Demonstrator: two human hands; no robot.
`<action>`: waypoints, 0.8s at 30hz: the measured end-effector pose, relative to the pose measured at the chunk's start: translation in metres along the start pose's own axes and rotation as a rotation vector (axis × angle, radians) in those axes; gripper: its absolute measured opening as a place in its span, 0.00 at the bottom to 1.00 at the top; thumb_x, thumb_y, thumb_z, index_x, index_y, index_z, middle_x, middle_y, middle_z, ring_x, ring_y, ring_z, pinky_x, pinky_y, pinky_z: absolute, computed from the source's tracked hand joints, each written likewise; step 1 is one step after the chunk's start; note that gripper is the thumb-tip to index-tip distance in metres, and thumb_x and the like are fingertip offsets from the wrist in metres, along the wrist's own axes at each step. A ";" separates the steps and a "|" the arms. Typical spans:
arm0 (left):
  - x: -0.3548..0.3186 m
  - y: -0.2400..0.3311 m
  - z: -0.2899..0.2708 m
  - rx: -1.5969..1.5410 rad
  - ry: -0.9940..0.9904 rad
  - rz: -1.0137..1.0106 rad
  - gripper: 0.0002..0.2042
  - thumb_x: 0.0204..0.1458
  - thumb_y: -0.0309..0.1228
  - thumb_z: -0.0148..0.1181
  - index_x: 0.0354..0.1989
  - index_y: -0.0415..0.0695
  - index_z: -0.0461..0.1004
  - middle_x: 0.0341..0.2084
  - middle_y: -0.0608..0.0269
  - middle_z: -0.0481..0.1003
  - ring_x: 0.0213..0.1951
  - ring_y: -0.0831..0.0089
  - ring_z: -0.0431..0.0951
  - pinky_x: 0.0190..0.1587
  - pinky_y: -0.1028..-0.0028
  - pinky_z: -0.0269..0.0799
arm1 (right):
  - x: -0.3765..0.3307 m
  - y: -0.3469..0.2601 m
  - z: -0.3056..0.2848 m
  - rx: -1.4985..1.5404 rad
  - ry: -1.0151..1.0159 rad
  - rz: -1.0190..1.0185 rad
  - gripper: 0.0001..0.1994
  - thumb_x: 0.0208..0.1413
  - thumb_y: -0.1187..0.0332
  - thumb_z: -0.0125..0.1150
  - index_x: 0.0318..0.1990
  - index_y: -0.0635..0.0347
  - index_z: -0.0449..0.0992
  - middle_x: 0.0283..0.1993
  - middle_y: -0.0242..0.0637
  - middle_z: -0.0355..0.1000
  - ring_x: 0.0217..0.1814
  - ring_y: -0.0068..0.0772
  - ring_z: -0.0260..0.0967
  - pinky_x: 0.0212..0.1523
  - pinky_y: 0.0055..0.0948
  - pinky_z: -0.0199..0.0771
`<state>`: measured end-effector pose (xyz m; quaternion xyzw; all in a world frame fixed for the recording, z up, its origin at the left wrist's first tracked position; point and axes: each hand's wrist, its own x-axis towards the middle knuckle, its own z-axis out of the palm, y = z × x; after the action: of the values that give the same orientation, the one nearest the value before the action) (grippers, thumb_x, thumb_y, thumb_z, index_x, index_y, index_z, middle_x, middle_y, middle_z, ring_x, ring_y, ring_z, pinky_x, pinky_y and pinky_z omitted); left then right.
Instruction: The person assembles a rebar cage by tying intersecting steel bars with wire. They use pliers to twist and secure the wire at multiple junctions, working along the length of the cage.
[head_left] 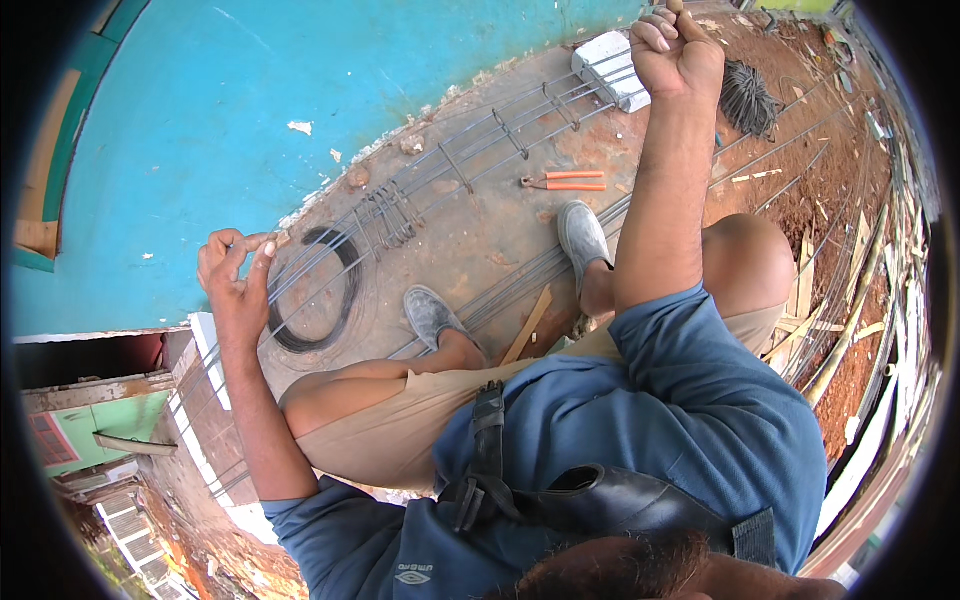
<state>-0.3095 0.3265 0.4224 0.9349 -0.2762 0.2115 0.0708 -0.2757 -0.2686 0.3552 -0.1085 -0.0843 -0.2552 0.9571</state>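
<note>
A long rebar cage (470, 150) lies across the concrete floor, running from lower left to upper right. My left hand (235, 272) is raised over its near end, thumb and fingers pinched on a small tan piece (283, 238) at the bars. My right hand (676, 52) is a fist over the far end of the cage, closed around a thin tan handle (675, 6) that sticks out above it; what it belongs to is cut off. A black wire coil (316, 290) lies on the floor just right of my left hand.
Orange-handled pincers (563, 181) lie beside the cage. A white block (612, 66) props the cage's far end. A dark bundle of tie wire (748, 98) sits on red soil, with loose bars and wood strips at right. My grey shoes (432, 315) stand by a turquoise wall (250, 110).
</note>
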 end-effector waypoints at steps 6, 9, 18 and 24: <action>0.007 0.025 0.010 -0.538 0.002 -0.494 0.13 0.70 0.30 0.64 0.59 0.40 0.85 0.54 0.56 0.84 0.55 0.69 0.81 0.60 0.65 0.78 | 0.003 0.010 -0.021 -0.357 0.107 0.030 0.14 0.77 0.68 0.52 0.65 0.58 0.71 0.45 0.40 0.75 0.35 0.29 0.74 0.30 0.28 0.78; 0.003 0.034 0.007 -0.589 0.056 -0.357 0.16 0.71 0.28 0.61 0.65 0.39 0.81 0.59 0.53 0.83 0.59 0.68 0.82 0.64 0.65 0.77 | -0.025 0.062 0.020 -0.670 0.251 0.011 0.12 0.76 0.66 0.55 0.49 0.66 0.80 0.37 0.32 0.71 0.28 0.22 0.65 0.24 0.24 0.67; 0.014 0.101 0.027 -0.945 -0.146 -0.380 0.18 0.74 0.28 0.55 0.67 0.34 0.77 0.59 0.52 0.83 0.45 0.75 0.82 0.49 0.71 0.80 | -0.131 0.232 0.032 -0.655 0.266 0.460 0.09 0.79 0.67 0.44 0.53 0.61 0.69 0.40 0.39 0.78 0.31 0.25 0.74 0.28 0.29 0.79; 0.022 0.116 0.036 -1.041 0.101 -0.560 0.18 0.75 0.25 0.51 0.70 0.34 0.72 0.59 0.53 0.81 0.30 0.89 0.71 0.29 0.84 0.66 | -0.158 0.249 0.051 -0.361 0.139 0.605 0.08 0.79 0.67 0.47 0.54 0.60 0.69 0.40 0.40 0.78 0.30 0.25 0.75 0.26 0.27 0.76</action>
<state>-0.3426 0.2096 0.4012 0.8032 -0.0827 0.0654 0.5863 -0.2906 0.0289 0.3290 -0.2780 0.0633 0.0220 0.9582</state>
